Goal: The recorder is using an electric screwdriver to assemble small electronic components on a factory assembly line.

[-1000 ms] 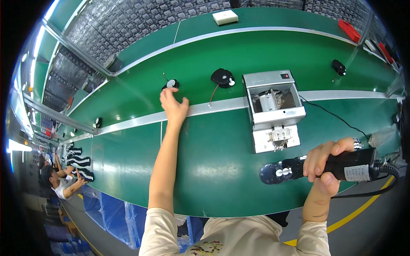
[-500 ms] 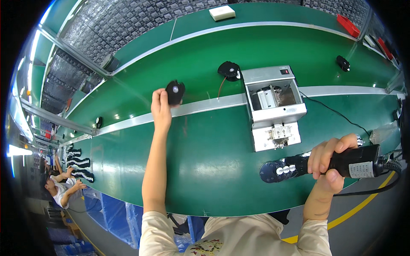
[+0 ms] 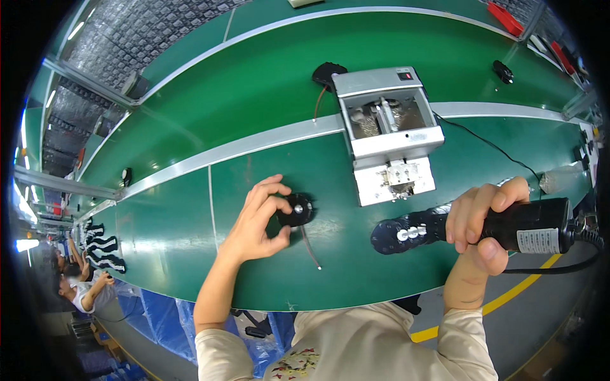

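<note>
A round black part (image 3: 297,209) with a pale centre and a thin reddish wire (image 3: 311,247) lies on the green bench. My left hand (image 3: 257,219) is at its left edge, fingers and thumb curved but spread apart; a fingertip seems to touch it. In my right hand (image 3: 486,219) is a black, corded handheld tool (image 3: 537,225), its cylindrical body bearing a white label. From the grip a flat black arm (image 3: 406,233) with a rounded end and white discs points left over the bench. What joins arm and body is hidden by my fingers.
A grey metal machine (image 3: 387,136) with an open top stands ahead. Beside it rests another black part (image 3: 328,74) with a red wire; a small black object (image 3: 502,72) sits farther right. A metal rail (image 3: 267,149) crosses the bench. Co-workers (image 3: 92,289) are at far left.
My left hand has come down from the far shelf toward me, and the round black part now lies on the near bench. My right hand still holds the tool. The view has shifted slightly.
</note>
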`<state>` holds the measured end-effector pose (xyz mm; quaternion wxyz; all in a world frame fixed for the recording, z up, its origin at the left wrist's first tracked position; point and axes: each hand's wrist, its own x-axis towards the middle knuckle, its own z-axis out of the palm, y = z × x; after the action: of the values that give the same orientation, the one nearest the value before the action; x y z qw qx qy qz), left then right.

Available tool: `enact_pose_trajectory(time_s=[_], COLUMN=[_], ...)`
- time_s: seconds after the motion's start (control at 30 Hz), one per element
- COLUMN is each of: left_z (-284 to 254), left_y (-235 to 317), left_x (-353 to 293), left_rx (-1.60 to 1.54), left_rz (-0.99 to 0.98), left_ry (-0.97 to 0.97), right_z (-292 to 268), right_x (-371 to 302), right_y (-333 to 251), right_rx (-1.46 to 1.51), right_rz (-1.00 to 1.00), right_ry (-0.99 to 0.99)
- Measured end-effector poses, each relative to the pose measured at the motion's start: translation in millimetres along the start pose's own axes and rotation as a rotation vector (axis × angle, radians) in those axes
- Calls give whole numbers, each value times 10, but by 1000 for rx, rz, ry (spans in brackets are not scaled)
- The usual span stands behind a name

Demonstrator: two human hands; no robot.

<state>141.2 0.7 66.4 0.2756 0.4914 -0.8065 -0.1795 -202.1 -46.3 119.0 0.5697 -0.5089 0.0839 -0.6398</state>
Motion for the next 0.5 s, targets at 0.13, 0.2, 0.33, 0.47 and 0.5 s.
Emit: enact_pose_trajectory(time_s=[0.13, 0.2, 0.33, 0.47, 0.5], left_z=[203, 340, 719, 981, 1014], left_y=[61, 208, 596, 707, 717], left_x=[-25, 28, 153, 229, 242], left_rx=[-35, -71, -163, -188, -184], left_rz=[10, 96, 234, 283, 287], left_ry=[-97, -84, -32, -55, -59], right_z=[-37, -34, 18, 70, 82], right_x=[32, 39, 34, 8, 4], right_y=[9, 14, 6, 2, -2], right_rx=[16, 15, 18, -13, -16], right_rz=[-5, -7, 13, 34, 42], right_ry=[-75, -84, -61, 8, 19])
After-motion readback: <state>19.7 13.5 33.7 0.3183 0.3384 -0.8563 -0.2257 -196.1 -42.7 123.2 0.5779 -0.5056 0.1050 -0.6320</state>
